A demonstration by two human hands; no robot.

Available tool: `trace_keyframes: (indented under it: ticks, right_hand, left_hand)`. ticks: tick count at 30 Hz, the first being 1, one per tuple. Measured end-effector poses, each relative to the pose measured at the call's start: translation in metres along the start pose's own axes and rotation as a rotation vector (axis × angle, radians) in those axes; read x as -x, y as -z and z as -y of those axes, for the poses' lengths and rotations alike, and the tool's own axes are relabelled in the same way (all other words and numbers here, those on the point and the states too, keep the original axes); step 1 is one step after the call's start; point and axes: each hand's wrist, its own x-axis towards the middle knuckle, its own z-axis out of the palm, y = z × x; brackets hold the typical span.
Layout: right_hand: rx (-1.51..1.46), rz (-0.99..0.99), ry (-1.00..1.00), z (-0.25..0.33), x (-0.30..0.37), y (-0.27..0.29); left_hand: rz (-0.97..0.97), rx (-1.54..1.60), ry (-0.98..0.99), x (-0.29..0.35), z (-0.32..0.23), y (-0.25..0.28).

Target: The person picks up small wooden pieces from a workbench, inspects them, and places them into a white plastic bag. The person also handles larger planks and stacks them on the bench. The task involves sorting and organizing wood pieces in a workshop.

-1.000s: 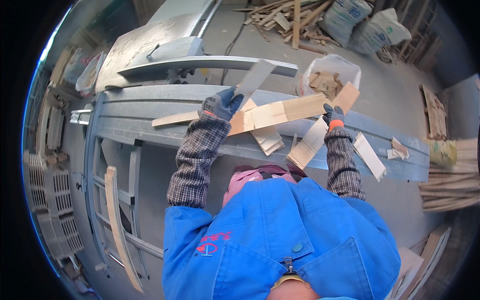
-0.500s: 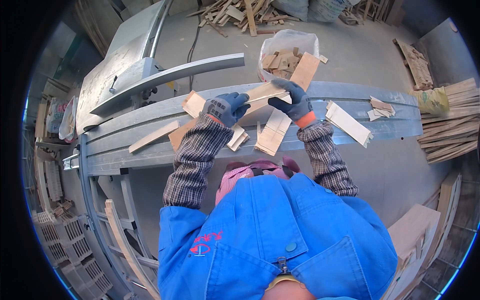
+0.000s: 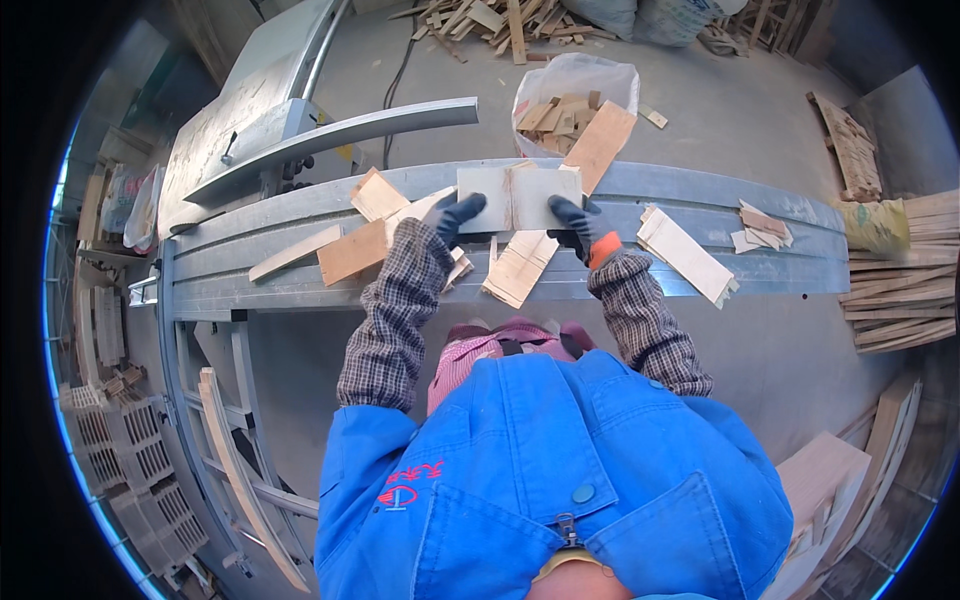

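Between my two gloved hands is a short, pale wooden board [image 3: 540, 200] with a brown streak across its middle, its broad face turned up. My left hand [image 3: 455, 215] grips its left end, thumb on top. At the right end my right hand [image 3: 582, 222] pinches it the same way; the fingers beneath are partly hidden. The board is held over a long grey metal sliding table [image 3: 330, 292]. Around it lie loose pieces: a brown board [image 3: 353, 252], a thin strip [image 3: 295, 252], a pale board [image 3: 520, 268] and a longer brown board [image 3: 602, 145].
Beyond the table stands a white plastic bag [image 3: 610, 75] of wood offcuts. A curved metal fence [image 3: 340, 140] juts in from the left. Another pale board [image 3: 685, 255] and small scraps [image 3: 763, 222] lie at right. Stacked strips [image 3: 910, 285] are farther right.
My hands have turned the board from nearly edge-on to broad face up and brought it level. Both hands have shifted slightly nearer and left. The view has moved a little.
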Motion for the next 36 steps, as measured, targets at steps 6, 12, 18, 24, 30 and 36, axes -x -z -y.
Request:
trace_keyframes:
  ticks: [6,12,18,24,30,36]
  right_hand:
    - [0.232,0.017,0.180,-0.017,-0.016,0.010]
    - [0.162,-0.031,0.332,-0.041,-0.034,-0.001]
    - [0.034,-0.036,0.116,-0.011,-0.030,0.001]
    - [0.167,0.175,0.134,-0.006,-0.026,-0.017]
    - [0.157,0.206,0.044,-0.035,-0.043,-0.018]
    - [0.092,-0.028,-0.013,0.004,-0.125,0.017]
  left_hand:
    - [-0.221,-0.612,-0.013,-0.012,0.029,-0.040]
    - [-0.427,-0.466,0.015,-0.048,0.071,-0.069]
    - [-0.251,0.076,0.062,-0.035,0.052,-0.034]
    - [-0.337,-0.207,-0.138,-0.042,0.068,-0.028]
    - [-0.479,-0.600,-0.037,-0.041,0.065,-0.031]
    - [-0.609,-0.469,-0.144,-0.036,0.072,0.012]
